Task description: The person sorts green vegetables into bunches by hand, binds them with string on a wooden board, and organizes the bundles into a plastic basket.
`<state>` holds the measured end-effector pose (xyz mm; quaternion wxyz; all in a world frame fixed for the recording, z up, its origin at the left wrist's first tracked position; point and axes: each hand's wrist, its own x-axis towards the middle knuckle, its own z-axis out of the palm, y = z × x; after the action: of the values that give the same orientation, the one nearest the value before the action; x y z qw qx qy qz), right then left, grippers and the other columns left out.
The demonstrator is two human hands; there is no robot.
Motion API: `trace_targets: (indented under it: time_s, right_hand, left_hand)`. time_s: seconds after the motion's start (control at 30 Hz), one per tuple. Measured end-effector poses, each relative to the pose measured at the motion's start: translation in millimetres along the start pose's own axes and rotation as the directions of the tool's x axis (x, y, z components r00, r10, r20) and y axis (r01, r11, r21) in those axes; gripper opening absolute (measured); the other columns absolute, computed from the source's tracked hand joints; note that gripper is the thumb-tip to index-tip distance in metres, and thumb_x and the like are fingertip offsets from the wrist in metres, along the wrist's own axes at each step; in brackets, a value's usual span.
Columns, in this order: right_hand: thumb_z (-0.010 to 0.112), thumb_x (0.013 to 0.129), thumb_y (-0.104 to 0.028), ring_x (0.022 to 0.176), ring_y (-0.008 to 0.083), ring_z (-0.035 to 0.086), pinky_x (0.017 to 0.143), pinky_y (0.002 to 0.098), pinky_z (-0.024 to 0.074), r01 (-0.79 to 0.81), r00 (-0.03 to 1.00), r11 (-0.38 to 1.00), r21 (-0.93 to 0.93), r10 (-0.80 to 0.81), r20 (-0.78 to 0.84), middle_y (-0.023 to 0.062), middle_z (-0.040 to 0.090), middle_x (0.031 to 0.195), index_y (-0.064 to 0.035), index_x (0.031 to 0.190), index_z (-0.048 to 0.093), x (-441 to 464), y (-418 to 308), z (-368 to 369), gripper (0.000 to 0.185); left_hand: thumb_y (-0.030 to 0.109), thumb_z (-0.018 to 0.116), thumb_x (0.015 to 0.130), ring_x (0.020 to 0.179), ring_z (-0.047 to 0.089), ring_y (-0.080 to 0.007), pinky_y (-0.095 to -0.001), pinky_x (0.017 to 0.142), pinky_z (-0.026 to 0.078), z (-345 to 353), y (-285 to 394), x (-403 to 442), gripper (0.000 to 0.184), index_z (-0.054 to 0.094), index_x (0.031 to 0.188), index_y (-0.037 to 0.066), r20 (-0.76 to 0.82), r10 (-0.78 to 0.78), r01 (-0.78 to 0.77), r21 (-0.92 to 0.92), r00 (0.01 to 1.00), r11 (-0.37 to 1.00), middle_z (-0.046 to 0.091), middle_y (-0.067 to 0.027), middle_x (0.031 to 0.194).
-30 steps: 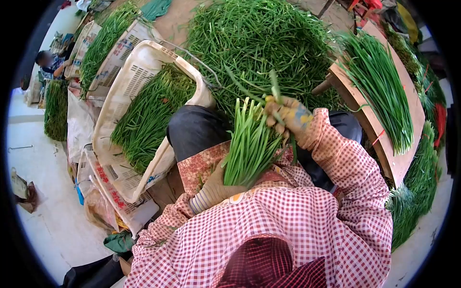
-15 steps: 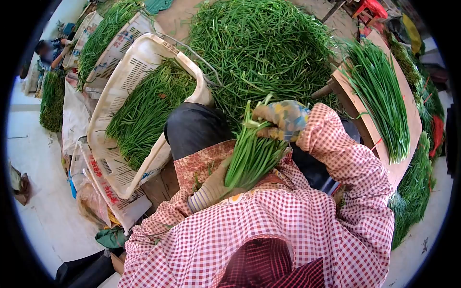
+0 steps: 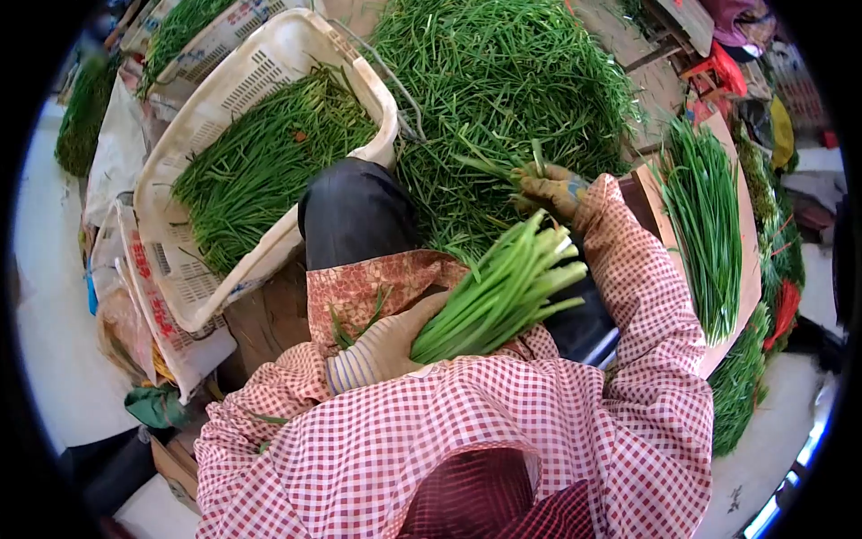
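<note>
Your right gloved hand (image 3: 549, 192) pulls clear of the bundle of pale-ended green stalks (image 3: 496, 295) to the tangled green leaf heap's (image 3: 503, 81) near edge, fingers pinching thin green strands (image 3: 486, 165), apparently separated. Left gloved hand (image 3: 388, 343) wraps the bundle, your side of the heap.

On my feed, the green bundle (image 3: 498, 295) hides the fingertips of the left hand (image 3: 386, 345). The right hand (image 3: 549, 191) blurs, and I cannot count its loose blades (image 3: 492, 168). The top edge crops the leaf heap (image 3: 507, 85) and the rear crate (image 3: 205, 65); the red lettering (image 3: 144, 272) is too small to read.
</note>
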<state>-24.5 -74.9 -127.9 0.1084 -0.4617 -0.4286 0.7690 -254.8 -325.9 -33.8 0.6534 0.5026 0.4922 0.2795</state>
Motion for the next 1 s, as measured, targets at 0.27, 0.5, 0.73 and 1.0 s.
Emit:
trace_targets:
  time_s: [0.27, 0.5, 0.73, 1.0]
  right_hand:
    - [0.055, 0.092, -0.018, 0.110, 0.0274, 0.055, 0.098, 0.0422, 0.0437, -0.267, 0.843, 0.957, 0.112, 0.175, 0.509, 0.0145, 0.051, 0.131, 0.0004, 0.129, 0.049, -27, -3, 75, 0.041]
    - [0.053, 0.095, -0.035, 0.062, 0.0184, 0.054, 0.057, 0.0321, 0.0479, -0.173, 0.814, 0.705, 0.688, -0.291, 0.503, 0.0023, 0.052, 0.068, -0.0089, 0.099, 0.058, -56, -16, 76, 0.027]
    - [0.057, 0.090, -0.025, 0.044, 0.0048, 0.038, 0.037, 0.0176, 0.0299, 0.209, 0.925, 0.744, 0.635, -0.362, 0.120, -0.0055, 0.048, 0.062, -0.0067, 0.100, 0.060, -68, -59, 40, 0.021]
    - [0.058, 0.092, -0.029, 0.050, 0.0039, 0.042, 0.043, 0.0188, 0.0366, 0.434, 0.895, 0.787, 0.438, -0.323, -0.308, -0.0047, 0.050, 0.073, -0.0053, 0.112, 0.052, -126, -43, 1, 0.032]
  left_hand:
    - [0.028, 0.077, 0.078, 0.130, 0.039, -0.0216, -0.0368, 0.109, 0.030, -13, -30, 4, 0.092, 0.022, 0.146, 0.002, 0.284, 0.054, 0.091, -0.473, 0.957, 0.877, 0.040, -0.0113, 0.142]
    - [0.037, 0.081, 0.071, 0.129, 0.037, -0.0229, -0.0385, 0.109, 0.028, -16, -31, 8, 0.098, 0.024, 0.143, 0.004, 0.227, -0.037, 0.095, -0.251, 0.973, 0.963, 0.039, -0.0119, 0.141]
    - [0.035, 0.084, 0.068, 0.129, 0.039, -0.0243, -0.0397, 0.109, 0.029, 0, -8, -2, 0.104, 0.022, 0.146, 0.005, 0.174, -0.087, 0.171, -0.565, 0.981, 0.807, 0.040, -0.0128, 0.142]
    - [0.015, 0.078, 0.070, 0.120, 0.050, -0.0269, -0.0389, 0.103, 0.038, -11, -39, -17, 0.090, 0.028, 0.144, 0.004, -0.011, -0.147, 0.099, -0.690, 0.989, 0.717, 0.049, -0.0135, 0.134]
